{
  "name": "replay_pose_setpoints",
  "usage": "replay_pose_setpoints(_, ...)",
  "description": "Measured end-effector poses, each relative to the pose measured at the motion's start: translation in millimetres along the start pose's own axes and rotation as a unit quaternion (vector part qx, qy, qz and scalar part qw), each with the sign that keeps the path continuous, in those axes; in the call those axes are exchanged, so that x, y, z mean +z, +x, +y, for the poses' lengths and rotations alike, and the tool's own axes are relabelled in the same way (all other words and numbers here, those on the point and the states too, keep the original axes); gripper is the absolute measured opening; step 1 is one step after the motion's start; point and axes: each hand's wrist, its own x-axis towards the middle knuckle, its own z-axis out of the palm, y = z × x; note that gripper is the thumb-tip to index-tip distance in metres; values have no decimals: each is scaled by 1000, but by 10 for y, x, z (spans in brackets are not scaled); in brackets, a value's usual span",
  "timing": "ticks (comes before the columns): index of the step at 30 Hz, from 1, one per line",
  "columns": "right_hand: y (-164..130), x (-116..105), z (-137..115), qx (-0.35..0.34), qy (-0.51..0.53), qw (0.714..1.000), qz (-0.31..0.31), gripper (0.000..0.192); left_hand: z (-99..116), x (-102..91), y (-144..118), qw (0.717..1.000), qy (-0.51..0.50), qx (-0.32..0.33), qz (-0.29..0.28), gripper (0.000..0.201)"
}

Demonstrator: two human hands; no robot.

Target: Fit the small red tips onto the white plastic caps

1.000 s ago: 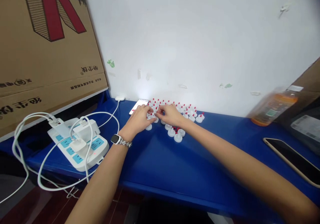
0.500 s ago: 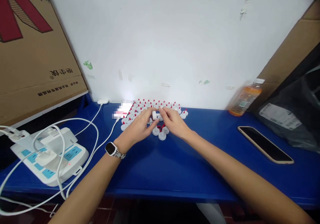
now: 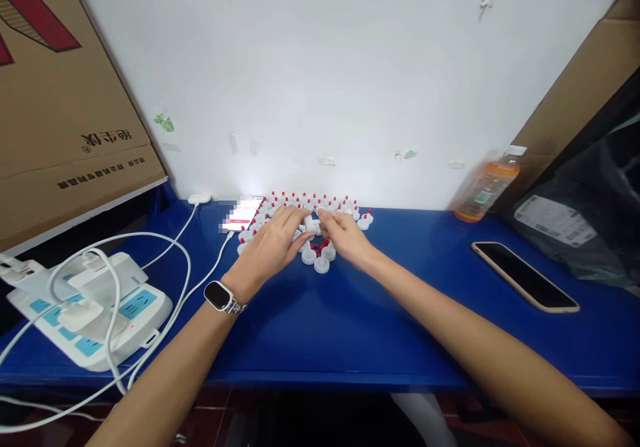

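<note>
My left hand (image 3: 273,242), with a watch on its wrist, grips a white plastic cap (image 3: 309,224) between thumb and fingers. The cap lies on its side, its narrow end toward my right hand (image 3: 345,235). The fingers of my right hand are pinched together right beside that end; what they hold, if anything, is hidden. Behind and left of my hands stand several white caps with red tips (image 3: 349,206), partly covered by my left hand. Just below my hands are a few white caps (image 3: 321,265) around a small pile of red tips (image 3: 319,248).
A lit phone (image 3: 244,212) lies left of the caps on the blue table (image 3: 340,327). A white power strip (image 3: 150,317) with looping cables takes the left side. At right are a dark phone (image 3: 525,277), an orange drink bottle (image 3: 487,187) and a dark plastic bag (image 3: 585,214).
The view has shifted slightly. My left hand still holds the white cap, which now shows more on its side, with my right fingers at its narrow end.
</note>
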Motion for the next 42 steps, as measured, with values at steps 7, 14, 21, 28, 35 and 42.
replay_pose_setpoints(7, 41, 59, -125, 137, 198, 970, -34, 42, -23, -44, 18, 1000, 0, 9, 15, 30)
replay_pose_setpoints(14, 92, -279, 8, -70, -161, 980, 90, 40, -266, -84, -28, 955, -230, -185, 17, 33)
replay_pose_setpoints(21, 86, -202, 249, -56, -317, 946, -25, 13, -277, -13, -91, 965, -182, -172, -83, 30)
replay_pose_setpoints(28, 139, -2, 25, -79, -118, 987, -73, 15, -262, -35, -118, 957, -195, -183, -108, 28)
replay_pose_setpoints(35, 325, 230, 60, -75, -191, 970, -128, 9, -469, -213, -206, 965, -120, -200, -116, 29)
replay_pose_setpoints(42, 396, 319, 123, -175, -398, 882, -183, 9, -703, -339, -300, 955, -34, -271, -119, 16)
